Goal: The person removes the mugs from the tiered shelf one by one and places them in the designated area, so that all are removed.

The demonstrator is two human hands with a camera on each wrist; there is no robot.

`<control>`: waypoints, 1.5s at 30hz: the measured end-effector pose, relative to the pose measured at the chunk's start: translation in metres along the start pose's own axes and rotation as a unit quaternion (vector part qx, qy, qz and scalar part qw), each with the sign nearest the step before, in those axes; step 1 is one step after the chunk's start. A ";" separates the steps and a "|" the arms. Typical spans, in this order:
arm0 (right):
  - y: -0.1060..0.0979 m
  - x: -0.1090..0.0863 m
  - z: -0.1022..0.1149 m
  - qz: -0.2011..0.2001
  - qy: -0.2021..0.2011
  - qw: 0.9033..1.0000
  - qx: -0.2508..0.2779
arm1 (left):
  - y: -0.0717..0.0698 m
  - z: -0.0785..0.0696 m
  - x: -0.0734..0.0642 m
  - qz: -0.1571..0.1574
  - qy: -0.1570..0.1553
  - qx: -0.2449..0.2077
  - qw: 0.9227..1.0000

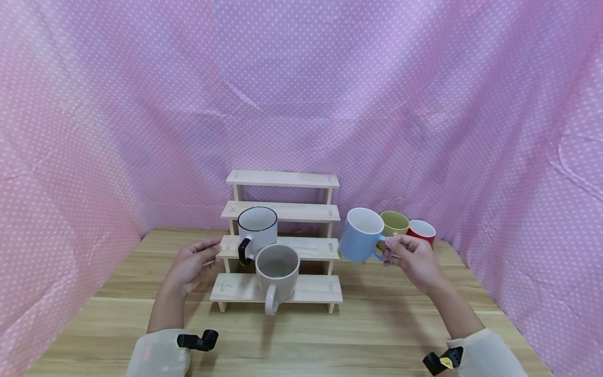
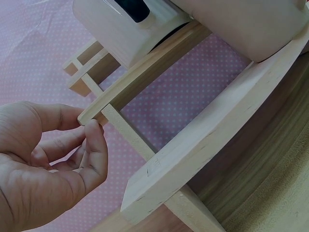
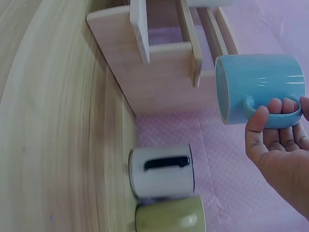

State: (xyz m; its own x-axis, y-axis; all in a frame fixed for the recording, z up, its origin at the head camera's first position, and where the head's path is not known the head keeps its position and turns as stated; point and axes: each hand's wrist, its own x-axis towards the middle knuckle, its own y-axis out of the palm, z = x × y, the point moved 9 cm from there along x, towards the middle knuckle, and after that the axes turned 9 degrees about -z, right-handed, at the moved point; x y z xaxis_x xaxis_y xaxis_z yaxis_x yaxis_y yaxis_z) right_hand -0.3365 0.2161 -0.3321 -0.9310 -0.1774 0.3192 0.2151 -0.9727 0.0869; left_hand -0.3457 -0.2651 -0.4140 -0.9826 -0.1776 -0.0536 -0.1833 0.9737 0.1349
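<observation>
My right hand [image 1: 414, 259] grips the handle of a light blue mug [image 3: 260, 84], holding it up off the table, right of a four-step wooden display stand [image 1: 282, 179]. At the stand's left side, my left hand [image 2: 58, 159] pinches the end of the second step from the bottom between thumb and forefinger. On that step stands a white mug [image 1: 258, 230] with a black rim and black handle. A beige mug [image 1: 278, 267] sits on the lowest step, its handle toward me. The two upper steps carry no mugs.
An olive mug [image 1: 394, 221] and a red mug [image 1: 421, 230] with a white inside stand behind my right hand. Beside the olive one is another white mug [image 3: 161, 176] with a black handle. Pink dotted cloth [image 1: 301, 104] hangs around the wooden table [image 1: 301, 340].
</observation>
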 end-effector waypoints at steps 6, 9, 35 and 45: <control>-0.025 -0.007 0.003 -0.005 -0.021 1.000 0.008 | 0.000 0.000 0.000 0.000 -0.002 -0.005 1.000; -0.037 -0.012 0.003 -0.010 -0.030 0.999 0.008 | 0.000 0.000 0.000 0.000 -0.003 -0.007 1.000; -0.157 -0.066 -0.027 -0.171 0.079 0.965 -0.180 | 0.000 0.000 -0.001 -0.004 -0.002 -0.006 1.000; -0.175 -0.075 -0.040 -0.201 0.091 0.966 -0.138 | 0.001 0.000 -0.001 0.001 -0.001 -0.009 1.000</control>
State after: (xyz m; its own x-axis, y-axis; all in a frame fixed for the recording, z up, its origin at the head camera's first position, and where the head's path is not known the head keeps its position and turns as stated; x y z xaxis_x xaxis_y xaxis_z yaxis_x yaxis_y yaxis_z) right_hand -0.3161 0.3932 -0.4094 -0.9649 0.2231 0.1386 -0.2370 -0.9670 -0.0934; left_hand -0.3445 -0.2642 -0.4135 -0.9829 -0.1758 -0.0556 -0.1824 0.9712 0.1531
